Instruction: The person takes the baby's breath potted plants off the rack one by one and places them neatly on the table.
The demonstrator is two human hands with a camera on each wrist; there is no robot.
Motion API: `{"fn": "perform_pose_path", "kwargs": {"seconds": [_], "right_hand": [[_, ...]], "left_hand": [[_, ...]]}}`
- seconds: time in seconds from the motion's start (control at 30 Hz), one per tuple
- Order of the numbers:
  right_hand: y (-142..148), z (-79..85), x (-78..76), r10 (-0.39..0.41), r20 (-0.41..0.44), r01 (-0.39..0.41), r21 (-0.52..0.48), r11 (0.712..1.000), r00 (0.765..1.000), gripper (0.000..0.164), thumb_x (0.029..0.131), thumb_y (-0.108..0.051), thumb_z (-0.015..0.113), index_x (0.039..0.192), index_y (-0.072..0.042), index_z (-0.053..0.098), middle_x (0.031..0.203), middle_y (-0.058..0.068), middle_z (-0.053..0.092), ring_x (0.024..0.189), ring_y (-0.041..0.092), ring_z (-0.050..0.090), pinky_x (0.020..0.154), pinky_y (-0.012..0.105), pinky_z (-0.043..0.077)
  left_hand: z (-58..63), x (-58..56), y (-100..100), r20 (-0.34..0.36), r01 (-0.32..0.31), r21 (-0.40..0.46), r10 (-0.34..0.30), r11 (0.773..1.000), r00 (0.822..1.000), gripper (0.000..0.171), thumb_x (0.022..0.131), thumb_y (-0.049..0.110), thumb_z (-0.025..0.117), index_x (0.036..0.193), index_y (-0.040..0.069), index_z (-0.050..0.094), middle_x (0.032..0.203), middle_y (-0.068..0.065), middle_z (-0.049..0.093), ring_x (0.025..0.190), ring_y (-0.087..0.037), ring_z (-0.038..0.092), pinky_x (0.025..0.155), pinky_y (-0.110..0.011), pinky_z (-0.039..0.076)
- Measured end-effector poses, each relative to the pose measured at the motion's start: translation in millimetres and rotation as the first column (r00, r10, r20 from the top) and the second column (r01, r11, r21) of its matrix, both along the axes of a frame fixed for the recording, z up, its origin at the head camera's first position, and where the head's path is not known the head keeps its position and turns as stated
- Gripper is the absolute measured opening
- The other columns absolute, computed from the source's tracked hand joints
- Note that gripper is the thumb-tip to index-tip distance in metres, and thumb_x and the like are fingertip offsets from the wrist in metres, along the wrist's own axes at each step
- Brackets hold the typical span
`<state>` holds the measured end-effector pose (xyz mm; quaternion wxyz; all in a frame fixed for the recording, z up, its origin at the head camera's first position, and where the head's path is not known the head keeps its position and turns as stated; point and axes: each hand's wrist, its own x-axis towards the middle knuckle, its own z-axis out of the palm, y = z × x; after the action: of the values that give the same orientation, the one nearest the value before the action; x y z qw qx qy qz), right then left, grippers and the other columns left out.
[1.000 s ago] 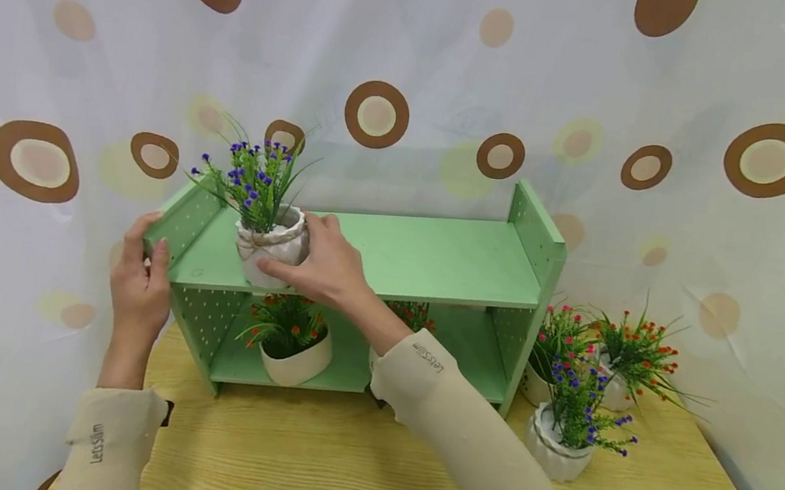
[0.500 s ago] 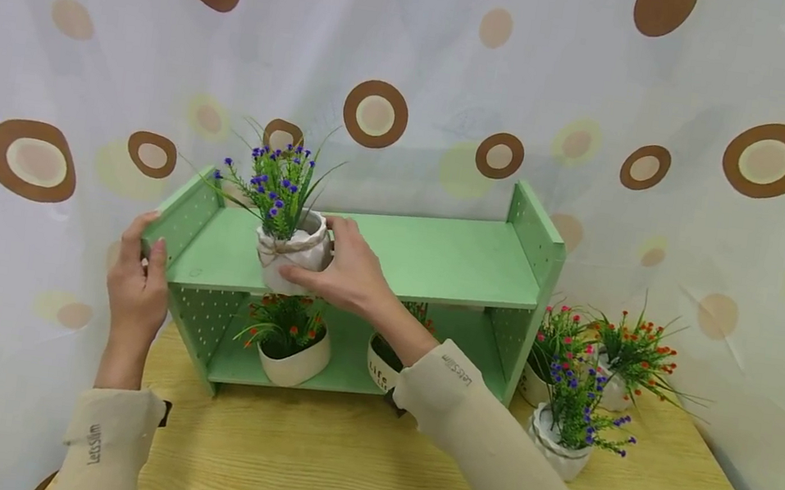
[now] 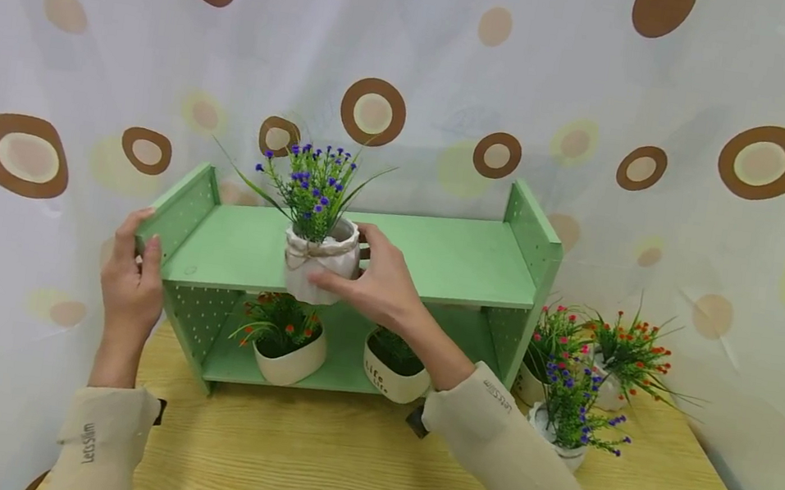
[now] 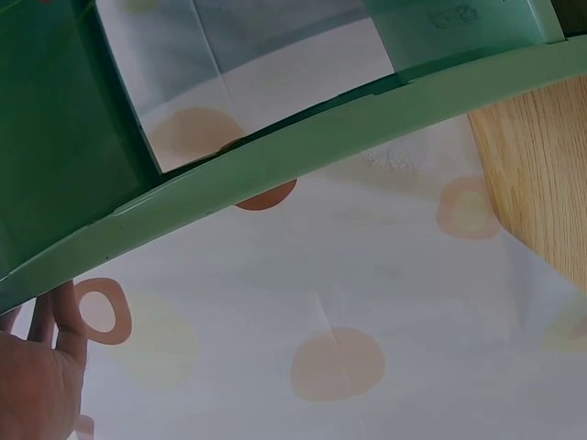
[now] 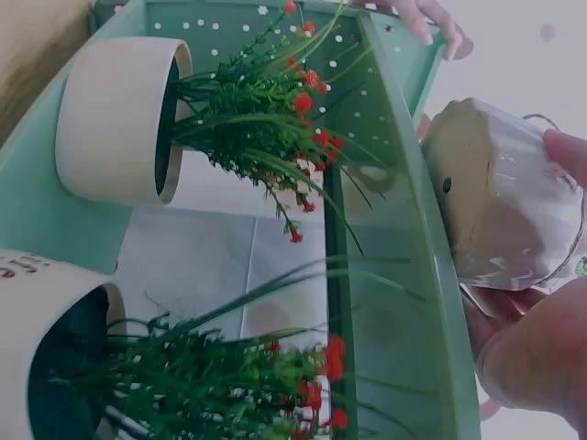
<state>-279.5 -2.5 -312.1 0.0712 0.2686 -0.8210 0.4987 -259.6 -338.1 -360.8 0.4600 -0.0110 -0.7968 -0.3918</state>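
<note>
My right hand [image 3: 390,286] grips a white ceramic flowerpot [image 3: 306,277] from its right side, thumb in front and fingers behind. Twine is tied round the pot's neck, and purple-blue flowers [image 3: 318,186] with long grass blades rise from it. The right wrist view shows the pot's underside [image 5: 451,188] with a drain hole, close to the upper board's front edge. At the left end, my left hand [image 3: 133,277] holds the side panel of a green two-tier shelf [image 3: 436,255], thumb on the inner side and fingers outside.
On the lower tier stand two cream pots, one on the left [image 3: 291,360] and a lettered one [image 3: 396,378], both with red flowers. Right of the shelf, several more potted flowers [image 3: 564,433] stand on the wooden table [image 3: 304,465]. A dotted curtain [image 3: 433,52] hangs behind.
My right hand has carried the white flowerpot rightward along the upper tier, from near the left panel toward the middle. The left hand stays on the panel.
</note>
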Motion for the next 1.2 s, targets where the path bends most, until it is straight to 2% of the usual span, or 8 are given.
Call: {"fn": "perform_pose_path", "kwargs": {"seconds": [0.27,0.43,0.57,0.73,0.9,1.1,1.2], "right_hand": [[31,-2.4,21.1,0.062,0.048,-0.056,-0.109,0.992,0.997,0.079,0.087,-0.034,0.083,0.153,-0.014,0.044,0.137,0.008,0.057,0.116,0.026,0.064,0.083,0.038,0.061],[52,-6.6,38.7,0.130,0.064,-0.116,-0.185,0.976,0.989,0.085,0.086,-0.034,0.085,0.155,-0.012,0.040,0.136,0.013,0.057,0.115,0.030,0.069,0.084,0.039,0.062],[67,-14.4,51.2,0.131,0.042,-0.120,-0.208,0.971,0.990,0.091,0.085,-0.037,0.086,0.156,-0.009,0.038,0.136,0.016,0.058,0.116,0.031,0.069,0.086,0.037,0.062],[88,-26.1,64.9,0.085,0.015,-0.081,-0.199,0.977,0.996,0.085,0.085,-0.034,0.086,0.154,-0.009,0.042,0.135,0.016,0.061,0.120,0.031,0.065,0.095,0.035,0.059],[107,-39.8,73.6,-0.004,0.004,0.004,-0.166,0.986,1.000,0.081,0.085,-0.027,0.086,0.151,-0.007,0.044,0.135,0.015,0.063,0.122,0.031,0.064,0.098,0.037,0.057],[133,-57.0,83.5,-0.104,0.068,0.113,-0.146,0.983,0.992,0.084,0.086,-0.021,0.085,0.155,-0.005,0.040,0.138,0.015,0.061,0.127,0.033,0.061,0.102,0.040,0.055],[148,-64.4,89.3,-0.155,0.071,0.163,-0.123,0.979,0.985,0.081,0.087,-0.019,0.084,0.154,-0.004,0.041,0.136,0.015,0.062,0.125,0.030,0.062,0.100,0.033,0.056]], "left_hand": [[1.4,-1.2,0,0.004,-0.001,0.009,0.001,1.000,1.000,0.039,0.111,0.024,0.047,0.149,0.023,0.051,0.144,-0.017,0.059,0.101,-0.001,0.048,0.080,-0.012,0.040],[2.2,-2.4,-1,0.003,0.006,0.011,-0.006,1.000,1.000,0.040,0.111,0.027,0.046,0.150,0.023,0.051,0.144,-0.017,0.058,0.101,-0.001,0.048,0.079,-0.013,0.040],[0.8,-0.7,-2,0.007,0.006,0.021,-0.006,1.000,1.000,0.040,0.111,0.028,0.046,0.150,0.024,0.051,0.142,-0.018,0.059,0.099,-0.001,0.048,0.079,-0.014,0.039],[-0.6,1.1,-1,0.025,0.018,0.025,-0.018,1.000,1.000,0.040,0.111,0.028,0.046,0.150,0.024,0.051,0.143,-0.016,0.059,0.101,0.002,0.049,0.080,-0.011,0.040],[-0.7,1.3,-2,0.030,0.015,0.021,-0.016,1.000,0.999,0.040,0.111,0.029,0.046,0.151,0.025,0.050,0.144,-0.016,0.059,0.101,0.002,0.048,0.080,-0.012,0.039],[-1.7,0.8,-3,0.032,0.002,0.014,-0.002,1.000,0.999,0.040,0.111,0.031,0.046,0.151,0.026,0.050,0.146,-0.015,0.058,0.103,0.003,0.047,0.081,-0.012,0.039],[-1.8,0.9,-3,0.031,0.001,0.011,-0.001,1.000,1.000,0.040,0.111,0.031,0.045,0.151,0.026,0.050,0.146,-0.015,0.058,0.103,0.004,0.048,0.081,-0.012,0.039]]}}
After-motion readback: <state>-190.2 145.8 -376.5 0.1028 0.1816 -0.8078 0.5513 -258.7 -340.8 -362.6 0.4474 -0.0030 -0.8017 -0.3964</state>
